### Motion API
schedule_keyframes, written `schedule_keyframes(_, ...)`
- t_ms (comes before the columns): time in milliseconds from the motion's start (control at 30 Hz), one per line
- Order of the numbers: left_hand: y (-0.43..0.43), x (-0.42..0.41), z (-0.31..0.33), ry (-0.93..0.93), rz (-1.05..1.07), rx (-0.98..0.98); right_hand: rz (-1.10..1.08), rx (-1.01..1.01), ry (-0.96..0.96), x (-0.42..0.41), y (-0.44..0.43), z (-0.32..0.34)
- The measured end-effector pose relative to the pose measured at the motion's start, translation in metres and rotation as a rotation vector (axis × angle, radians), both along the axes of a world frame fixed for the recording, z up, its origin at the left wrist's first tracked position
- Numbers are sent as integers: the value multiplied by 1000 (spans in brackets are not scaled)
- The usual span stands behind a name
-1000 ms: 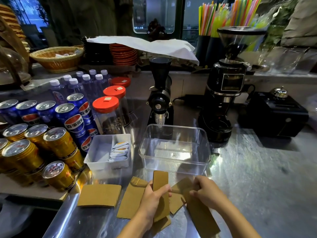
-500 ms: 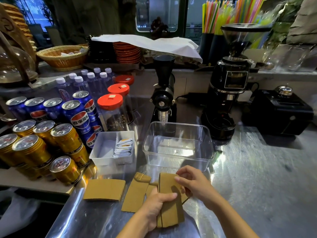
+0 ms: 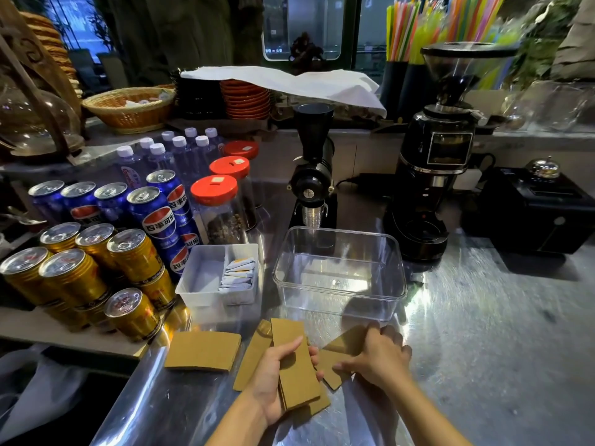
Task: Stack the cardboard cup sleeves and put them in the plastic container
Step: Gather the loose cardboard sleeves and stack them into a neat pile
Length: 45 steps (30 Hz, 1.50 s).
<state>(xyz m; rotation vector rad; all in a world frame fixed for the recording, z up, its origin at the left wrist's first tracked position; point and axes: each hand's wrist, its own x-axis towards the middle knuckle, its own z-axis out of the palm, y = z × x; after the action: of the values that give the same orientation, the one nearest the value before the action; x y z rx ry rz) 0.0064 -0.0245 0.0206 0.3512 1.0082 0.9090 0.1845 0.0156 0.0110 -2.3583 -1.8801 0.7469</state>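
Observation:
My left hand (image 3: 273, 378) grips a small stack of flat brown cardboard cup sleeves (image 3: 297, 371), thumb across the top. My right hand (image 3: 380, 358) lies palm down on another sleeve (image 3: 346, 344) on the steel counter, fingers bent over it. One more sleeve (image 3: 252, 358) rests under the stack at its left, and a separate sleeve (image 3: 203, 350) sits further left. The clear plastic container (image 3: 339, 292) stands just beyond my hands with nothing inside.
A white divided tray (image 3: 196, 284) with sachets sits left of the container. Gold and blue cans (image 3: 132, 255), red-lidded jars (image 3: 215, 207) and water bottles crowd the left. Two black grinders (image 3: 431, 175) and a black box (image 3: 541, 210) stand behind and to the right.
My right hand left the stack held in my left hand and moved right onto a loose sleeve on the counter. The left hand kept its hold on the stack.

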Motion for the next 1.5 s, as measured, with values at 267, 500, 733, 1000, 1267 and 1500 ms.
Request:
schedule_keyframes(267, 1, 2, 4, -24, 105, 37, -75, 38, 39, 3, 3, -4)
schedule_keyframes(500, 7, 6, 4, -63, 140, 52, -78, 118, 332, 18, 4, -14)
schedule_keyframes(733, 17, 2, -2, -29, 136, -47, -56, 374, 667, 23, 5, 11)
schedule_keyframes(1000, 20, -5, 3, -52, 9, -1, 37, 346, 953, -1, 2, 35)
schedule_keyframes(1267, 5, -10, 3, -138, -152, 49, 102, 240, 991, -24, 0, 19)
schedule_keyframes(1500, 3, -33, -1, -193, -10, 41, 62, 269, 903, -28, 3, 7)
